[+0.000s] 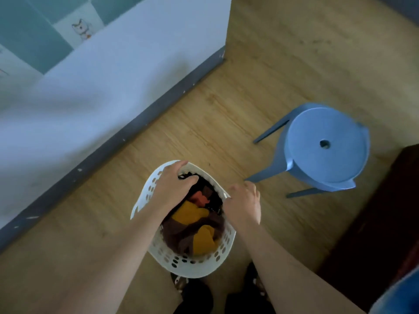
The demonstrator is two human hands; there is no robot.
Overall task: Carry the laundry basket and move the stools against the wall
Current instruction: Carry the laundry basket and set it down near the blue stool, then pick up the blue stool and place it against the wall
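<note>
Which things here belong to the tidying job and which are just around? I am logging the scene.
Part of the job:
laundry basket, gripped at the rim by the left hand and right hand
clothes in it
blue stool
wall

Just around:
dark furniture at right
cat picture

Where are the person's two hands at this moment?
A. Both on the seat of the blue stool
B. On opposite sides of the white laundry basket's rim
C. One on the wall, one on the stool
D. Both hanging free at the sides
B: the left hand and the right hand each curl over the rim of the laundry basket, while the blue stool stands untouched.
</note>
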